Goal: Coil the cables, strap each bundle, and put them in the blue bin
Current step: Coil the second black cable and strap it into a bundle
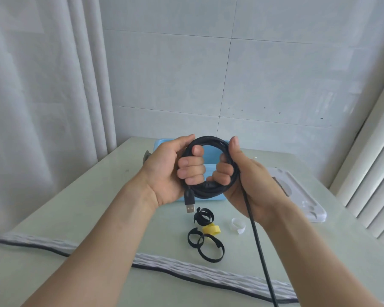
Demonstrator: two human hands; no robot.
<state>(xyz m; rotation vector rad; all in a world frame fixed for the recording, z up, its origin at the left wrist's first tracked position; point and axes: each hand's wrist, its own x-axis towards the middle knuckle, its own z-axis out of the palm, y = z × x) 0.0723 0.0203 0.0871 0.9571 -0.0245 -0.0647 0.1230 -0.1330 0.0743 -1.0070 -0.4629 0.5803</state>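
Observation:
A black cable is wound into a round coil held up above the table. My left hand grips the coil's left side, fingers curled through the loop. My right hand grips its right side the same way. A USB plug hangs down from the coil's bottom left. The cable's loose tail runs from my right hand down past the table's near edge. The blue bin stands behind the coil, mostly hidden by my hands. Several straps lie below: black loops, a yellow one, a white one.
A white moulded tray lies at the right of the pale green table. A grey-white woven band with a black edge runs across the near table. A curtain hangs at the left, a tiled wall stands behind.

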